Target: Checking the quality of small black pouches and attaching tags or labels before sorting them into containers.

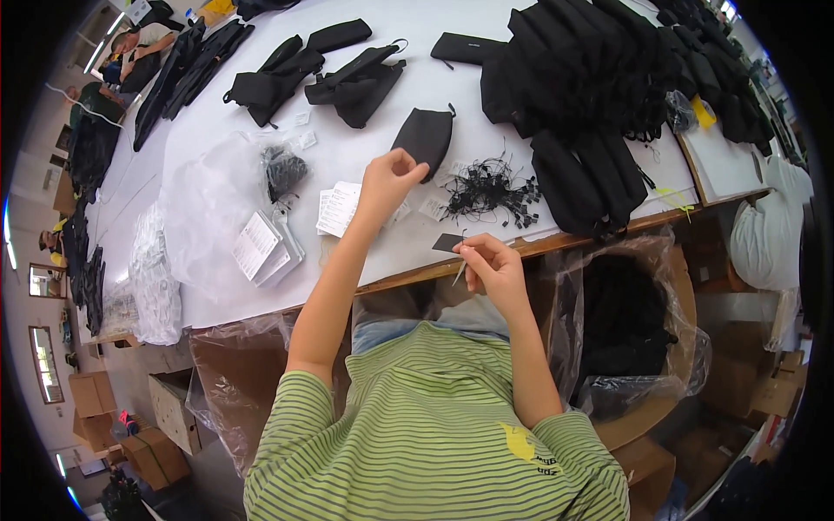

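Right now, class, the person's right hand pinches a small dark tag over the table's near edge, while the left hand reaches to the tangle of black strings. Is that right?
Not quite. The left hand reaches over the stack of white tags, not the tangle of black strings, which lies further right. The rest holds: the right hand pinches the small dark tag over the table edge. The head view shows it.

A white bench [217,113] with a wooden front edge carries black pouches [352,82]; a heap of black bags [591,78]; tangled black strings [488,189]; white tag stacks [261,247]; clear plastic bags [204,208].
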Available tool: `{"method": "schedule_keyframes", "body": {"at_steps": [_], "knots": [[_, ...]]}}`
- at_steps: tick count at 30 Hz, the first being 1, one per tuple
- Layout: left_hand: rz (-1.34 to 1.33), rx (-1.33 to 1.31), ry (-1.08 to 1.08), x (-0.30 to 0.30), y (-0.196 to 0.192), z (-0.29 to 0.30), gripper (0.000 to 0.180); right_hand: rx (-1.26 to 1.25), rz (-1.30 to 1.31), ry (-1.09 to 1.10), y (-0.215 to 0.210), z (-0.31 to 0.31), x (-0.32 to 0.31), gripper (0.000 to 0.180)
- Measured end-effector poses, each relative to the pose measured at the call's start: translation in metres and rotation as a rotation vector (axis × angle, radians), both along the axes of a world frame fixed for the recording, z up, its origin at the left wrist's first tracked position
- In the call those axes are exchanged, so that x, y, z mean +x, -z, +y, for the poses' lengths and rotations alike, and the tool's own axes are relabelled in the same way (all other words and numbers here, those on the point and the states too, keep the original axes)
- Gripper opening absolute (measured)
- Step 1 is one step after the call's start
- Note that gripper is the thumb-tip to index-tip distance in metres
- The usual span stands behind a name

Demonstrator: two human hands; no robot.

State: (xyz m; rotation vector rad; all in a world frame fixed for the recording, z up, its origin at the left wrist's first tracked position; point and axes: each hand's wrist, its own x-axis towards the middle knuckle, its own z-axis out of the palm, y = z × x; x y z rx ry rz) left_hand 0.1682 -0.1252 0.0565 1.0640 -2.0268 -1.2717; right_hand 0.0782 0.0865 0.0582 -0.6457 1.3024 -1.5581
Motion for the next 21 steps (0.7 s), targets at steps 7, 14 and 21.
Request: {"method": "schedule_keyframes", "body": {"at_steps": [7, 14, 21], "knots": [[0.126, 0.105, 0.019, 0.032, -0.001, 0.049, 0.019, -0.001, 0.074, 0.026, 0.014, -0.01, 0.01, 0.01], [0.315, 0.363, -0.039, 0.046, -0.015, 0.088, 0.015, 0.069, 0.28, 0.109, 0.011, -0.008, 0.011, 0.011], [0.34, 0.633, 0.025, 0.059, -0.012, 0.099, 0.023, 0.069, 0.6, 0.093, -0.005, -0.01, 0.016, 0.013]]}}
